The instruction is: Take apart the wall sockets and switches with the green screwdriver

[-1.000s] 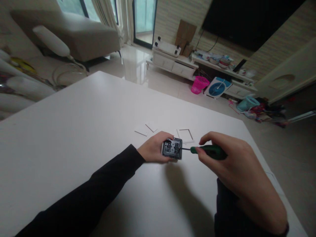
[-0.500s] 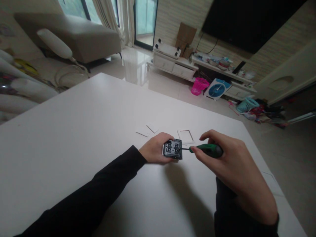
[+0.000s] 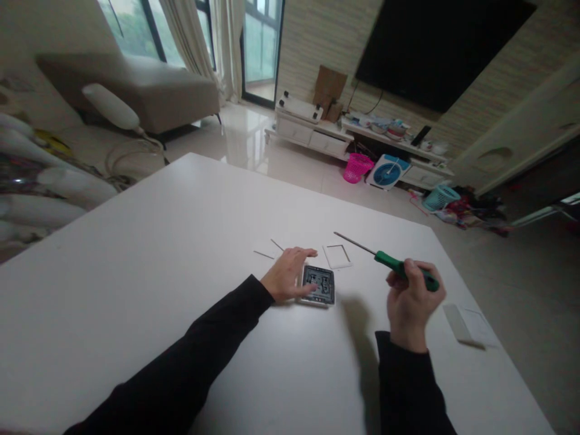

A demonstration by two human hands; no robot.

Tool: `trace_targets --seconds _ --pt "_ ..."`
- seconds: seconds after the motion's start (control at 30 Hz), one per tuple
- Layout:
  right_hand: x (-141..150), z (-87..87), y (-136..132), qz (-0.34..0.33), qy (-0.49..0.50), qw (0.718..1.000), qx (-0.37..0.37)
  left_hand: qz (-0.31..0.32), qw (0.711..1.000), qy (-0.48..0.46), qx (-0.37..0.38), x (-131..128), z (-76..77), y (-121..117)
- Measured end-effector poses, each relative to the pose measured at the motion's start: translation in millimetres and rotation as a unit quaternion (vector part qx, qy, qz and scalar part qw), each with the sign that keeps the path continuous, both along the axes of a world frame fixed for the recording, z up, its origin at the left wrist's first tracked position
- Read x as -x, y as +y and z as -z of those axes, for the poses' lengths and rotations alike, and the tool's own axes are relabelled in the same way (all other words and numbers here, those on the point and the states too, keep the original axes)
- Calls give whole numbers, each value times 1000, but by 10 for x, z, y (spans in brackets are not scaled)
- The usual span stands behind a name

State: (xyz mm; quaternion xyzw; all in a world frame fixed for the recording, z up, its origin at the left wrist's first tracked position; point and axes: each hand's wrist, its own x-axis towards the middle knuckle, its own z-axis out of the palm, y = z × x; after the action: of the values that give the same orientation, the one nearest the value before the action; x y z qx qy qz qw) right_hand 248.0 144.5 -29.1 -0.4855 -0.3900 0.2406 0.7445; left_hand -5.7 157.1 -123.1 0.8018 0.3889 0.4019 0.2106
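Observation:
A square dark-faced wall switch module (image 3: 325, 283) with a pale rim is on the white table (image 3: 217, 223). My left hand (image 3: 288, 273) is at its left side with the fingers spread, the thumb lying across the dark face and the forefinger stretched past the far edge. My right hand (image 3: 412, 296) has its fingers wrapped round the green handle of a screwdriver (image 3: 390, 262), whose shaft points up and left, apart from the module. Beyond the module lies a white square frame (image 3: 346, 263). Two thin white plates (image 3: 263, 255) rest behind my left hand.
Toward the table's right edge is a flat pale panel (image 3: 458, 326). Past the table stand a pink basket (image 3: 357, 168), a blue and white fan (image 3: 386, 173) and a low white cabinet (image 3: 312, 136). White padded shapes (image 3: 67, 184) border the table's left side.
The screwdriver has come away from the module and swung up, its tip now pointing up and left. My left hand has loosened its hold round the module and spread its fingers. The view has tilted upward.

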Motion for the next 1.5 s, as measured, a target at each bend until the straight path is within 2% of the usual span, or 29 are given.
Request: trace_targets --seconds 0.03,0.1,0.13,0.2,0.27,0.43,0.77,0.97,1.2,1.33,1.5 --pt "-30 198 84 -2 87 996 10 -55 998 -11 0 20 10 15" --pt "-81 544 224 -5 138 990 31 -174 984 -21 8 50 36 50" --pt "-103 679 275 -9 157 987 42 -215 976 -15 15 57 51 64" --pt "-136 861 337 -24 193 979 67 -237 971 15 30 52 79 79" --pt "-156 948 366 -44 222 970 88 -223 973 51 36 26 101 70" --pt "-142 980 387 -89 277 950 116 -196 973 111 40 -31 120 21" --pt "-45 943 358 -108 336 927 125 -137 986 94 27 -12 171 50" --pt "-20 963 384 -107 332 928 129 -128 992 -12 -7 -40 195 79" --pt "-2 990 387 -121 306 936 122 -91 977 -191 0 -98 152 60" --pt "-5 999 387 -131 297 939 116 -70 967 -243 18 -115 167 57" --pt "-9 1013 388 -140 283 942 116 -59 963 -261 27 -130 180 56"
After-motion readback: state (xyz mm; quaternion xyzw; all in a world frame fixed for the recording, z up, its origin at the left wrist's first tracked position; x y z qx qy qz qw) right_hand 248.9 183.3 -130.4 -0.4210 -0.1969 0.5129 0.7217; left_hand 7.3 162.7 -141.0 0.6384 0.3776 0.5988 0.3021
